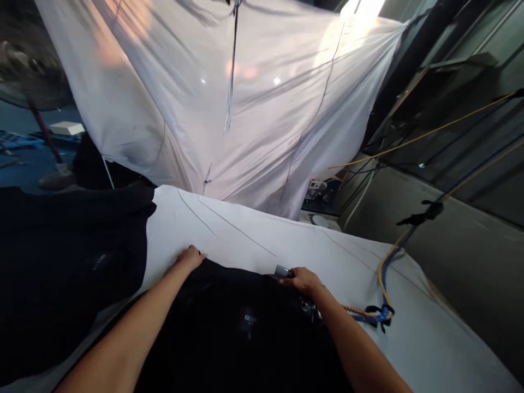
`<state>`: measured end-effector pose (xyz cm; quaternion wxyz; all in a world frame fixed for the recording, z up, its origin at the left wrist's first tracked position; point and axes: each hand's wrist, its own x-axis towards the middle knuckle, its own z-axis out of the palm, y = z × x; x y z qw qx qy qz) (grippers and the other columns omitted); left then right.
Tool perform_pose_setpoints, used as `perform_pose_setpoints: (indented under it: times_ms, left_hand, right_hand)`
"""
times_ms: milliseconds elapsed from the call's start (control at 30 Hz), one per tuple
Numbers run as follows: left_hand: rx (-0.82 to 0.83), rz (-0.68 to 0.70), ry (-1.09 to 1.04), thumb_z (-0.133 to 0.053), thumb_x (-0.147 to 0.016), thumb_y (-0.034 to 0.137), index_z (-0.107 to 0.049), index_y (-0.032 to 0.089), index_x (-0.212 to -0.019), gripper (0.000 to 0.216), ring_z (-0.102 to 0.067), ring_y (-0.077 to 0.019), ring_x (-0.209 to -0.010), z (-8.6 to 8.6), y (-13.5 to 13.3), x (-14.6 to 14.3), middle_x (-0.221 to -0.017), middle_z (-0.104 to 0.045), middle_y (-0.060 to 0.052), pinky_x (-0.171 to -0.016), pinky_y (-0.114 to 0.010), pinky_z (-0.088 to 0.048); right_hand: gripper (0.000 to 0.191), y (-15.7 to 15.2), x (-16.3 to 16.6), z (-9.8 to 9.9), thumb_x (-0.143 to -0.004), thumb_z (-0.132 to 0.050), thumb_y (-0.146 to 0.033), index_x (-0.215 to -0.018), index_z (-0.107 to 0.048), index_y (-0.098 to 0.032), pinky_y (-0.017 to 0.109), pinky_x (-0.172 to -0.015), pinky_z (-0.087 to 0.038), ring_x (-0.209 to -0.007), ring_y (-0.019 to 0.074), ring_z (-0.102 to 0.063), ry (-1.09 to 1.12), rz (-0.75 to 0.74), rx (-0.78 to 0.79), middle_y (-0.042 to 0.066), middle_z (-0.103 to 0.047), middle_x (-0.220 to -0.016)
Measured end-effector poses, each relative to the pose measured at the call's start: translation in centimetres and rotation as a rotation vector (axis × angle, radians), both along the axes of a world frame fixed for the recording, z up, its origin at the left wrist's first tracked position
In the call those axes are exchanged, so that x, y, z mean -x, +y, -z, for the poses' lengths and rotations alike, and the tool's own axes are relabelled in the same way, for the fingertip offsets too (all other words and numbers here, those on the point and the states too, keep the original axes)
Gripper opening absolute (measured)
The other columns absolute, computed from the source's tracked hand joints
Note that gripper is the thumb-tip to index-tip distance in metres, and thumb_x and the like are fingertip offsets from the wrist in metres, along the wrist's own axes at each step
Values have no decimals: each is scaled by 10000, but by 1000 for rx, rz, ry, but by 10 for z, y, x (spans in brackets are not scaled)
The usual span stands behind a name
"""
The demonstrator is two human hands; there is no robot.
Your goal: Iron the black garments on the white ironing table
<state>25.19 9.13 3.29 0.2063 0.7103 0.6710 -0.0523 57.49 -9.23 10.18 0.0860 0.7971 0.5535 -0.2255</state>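
Observation:
A black garment (229, 349) with small white lettering on it lies spread over the white-covered table (245, 229). At its far left edge, my left hand (191, 258) is closed with its fingers on the fabric. My right hand (302, 281) is wrapped around the dark handle of what looks like a steam iron (282, 271), whose grey end points left over the garment's far edge. Metal fittings show under my right wrist. A yellow and blue hose (362, 314) runs from there to the right. The iron's underside is hidden.
Another dark garment (73, 262) lies to the left. White sheeting (254, 120) hangs behind the table. The hose rises toward the upper right, bound with black ties (423, 215). A fan (28, 65) stands at the far left, and a grey panel (458, 262) at the right.

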Motion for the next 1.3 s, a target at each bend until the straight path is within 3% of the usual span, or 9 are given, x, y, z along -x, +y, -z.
perform_pose_setpoints:
  times_ms: [133, 333, 467, 767, 933, 1133, 1300]
  left_hand:
    - [3, 53, -76, -383, -807, 384, -560, 229, -978, 291, -575, -201, -952, 9, 11, 31, -1044, -627, -71, -704, -262, -417]
    - [-149, 76, -53, -183, -860, 416, -529, 273, -1013, 405, -603, -270, -842, 25, -11, 60, -885, -656, -78, -672, -367, -395]
    - [-144, 45, -61, -179, -856, 419, -547, 270, -993, 420, -612, -272, -773, 30, -18, 62, -830, -659, -90, -615, -356, -390]
    - [-52, -51, -129, -261, -824, 398, -596, 277, -911, 367, -595, -261, -793, 27, -8, 60, -859, -662, -73, -608, -334, -381]
    - [-119, -25, -164, -276, -816, 374, -602, 266, -872, 347, -593, -234, -769, 26, -1, 54, -849, -662, -61, -607, -311, -374]
    - [-17, -119, -211, -316, -796, 412, -607, 268, -833, 327, -585, -235, -825, 27, 10, 55, -896, -658, -46, -605, -300, -375]
    - [35, 18, -296, -388, -771, 364, -597, 273, -854, 243, -577, -181, -815, 19, 19, 63, -895, -657, -11, -636, -265, -376]
  right_hand:
    - [503, 14, 15, 0, -658, -500, -634, -895, -654, -218, 233, -574, -355, -758, 196, -586, 5, -34, 19, 42, -664, -835]
    - [505, 29, 32, -3, -648, -506, -641, -872, -650, -211, 228, -553, -323, -715, 186, -572, -21, -81, 42, 33, -656, -788]
    - [532, 33, 38, -5, -650, -486, -666, -853, -646, -200, 225, -535, -301, -680, 175, -558, -31, -121, 64, 34, -647, -755]
    - [510, 60, 67, -7, -660, -487, -655, -843, -636, -204, 225, -515, -291, -660, 173, -559, -34, -231, 69, 41, -647, -745]
    - [560, 79, 92, -8, -637, -455, -713, -856, -637, -231, 233, -516, -303, -677, 186, -571, -71, -345, 92, 37, -648, -751]
    - [611, 101, 118, -9, -624, -418, -752, -854, -642, -233, 242, -520, -328, -683, 206, -586, -120, -520, 99, 49, -652, -756]
    - [628, 112, 140, -12, -608, -419, -763, -882, -641, -243, 246, -547, -355, -691, 207, -596, -110, -584, 116, 44, -659, -767]
